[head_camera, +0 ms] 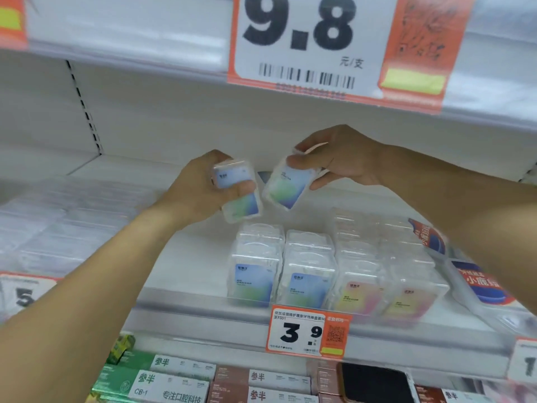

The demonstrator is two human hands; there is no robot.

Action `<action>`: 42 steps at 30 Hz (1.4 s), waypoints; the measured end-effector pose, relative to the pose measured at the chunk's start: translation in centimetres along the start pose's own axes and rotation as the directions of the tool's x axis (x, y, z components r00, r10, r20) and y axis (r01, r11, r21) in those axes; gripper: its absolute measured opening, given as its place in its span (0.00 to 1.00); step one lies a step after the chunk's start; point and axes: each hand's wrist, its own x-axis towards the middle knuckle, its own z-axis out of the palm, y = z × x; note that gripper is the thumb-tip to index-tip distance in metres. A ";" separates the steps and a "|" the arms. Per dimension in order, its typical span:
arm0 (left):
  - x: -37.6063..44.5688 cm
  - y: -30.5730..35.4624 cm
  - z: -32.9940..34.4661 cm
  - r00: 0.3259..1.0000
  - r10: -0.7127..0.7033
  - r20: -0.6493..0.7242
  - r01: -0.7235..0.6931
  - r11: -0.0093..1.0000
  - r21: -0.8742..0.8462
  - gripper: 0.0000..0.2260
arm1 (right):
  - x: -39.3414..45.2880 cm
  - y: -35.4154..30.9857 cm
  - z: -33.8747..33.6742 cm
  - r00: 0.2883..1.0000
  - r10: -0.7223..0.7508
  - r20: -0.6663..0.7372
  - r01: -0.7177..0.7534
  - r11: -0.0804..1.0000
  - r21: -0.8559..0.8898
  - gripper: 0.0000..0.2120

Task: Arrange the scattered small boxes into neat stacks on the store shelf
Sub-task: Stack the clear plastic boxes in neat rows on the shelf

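My left hand (200, 187) grips two small clear boxes with blue-green labels, one (231, 175) above the other (245, 209), above the shelf. My right hand (343, 158) pinches a third blue-green box (287, 189) by its top end, tilted, right beside the left hand's boxes. Below them, on the white shelf (197, 257), stand two rows of blue-green boxes (255, 274) (308, 280) and, to the right, rows of boxes with pink-yellow labels (360, 289).
Clear packs (58, 228) fill the shelf's left part. A 3.9 price tag (308, 333) hangs on the shelf edge and a large 9.8 tag (319, 45) on the shelf above. Blue-labelled packs (476, 283) lie at the right. Toothpaste cartons (180, 379) fill the shelf below.
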 end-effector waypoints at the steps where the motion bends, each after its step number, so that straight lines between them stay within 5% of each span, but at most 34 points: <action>1: -0.1 0.0 0.0 1.000 -0.021 0.012 0.022 0.999 -0.023 0.16 | -0.1 -0.2 0.3 1.000 -0.010 0.022 0.010 0.999 -0.042 0.21; 7: -0.1 0.1 -0.2 0.979 -0.122 0.165 0.139 0.986 -0.095 0.13 | -0.8 -1.1 2.0 0.990 0.007 0.141 0.042 0.940 -0.337 0.18; 12: -0.4 -0.3 0.6 0.883 -0.223 0.414 0.223 0.974 0.048 0.20 | -0.9 -1.1 2.7 0.971 0.084 0.226 0.041 0.866 -0.498 0.16; 24: -1.3 1.3 1.3 0.869 -0.242 0.432 0.272 0.962 -0.006 0.11 | -2.2 -0.6 2.3 0.961 0.153 0.230 -0.007 0.845 -0.534 0.10; 32: -2.3 2.2 0.9 0.779 -0.247 0.576 0.306 0.952 -0.005 0.13 | -4.6 -0.6 1.1 0.937 0.129 0.324 0.066 0.848 -0.526 0.08; 42: -2.6 2.1 1.1 0.774 -0.250 0.582 0.337 0.941 -0.044 0.15 | -4.4 -0.2 1.2 0.941 0.139 0.308 0.052 0.841 -0.539 0.09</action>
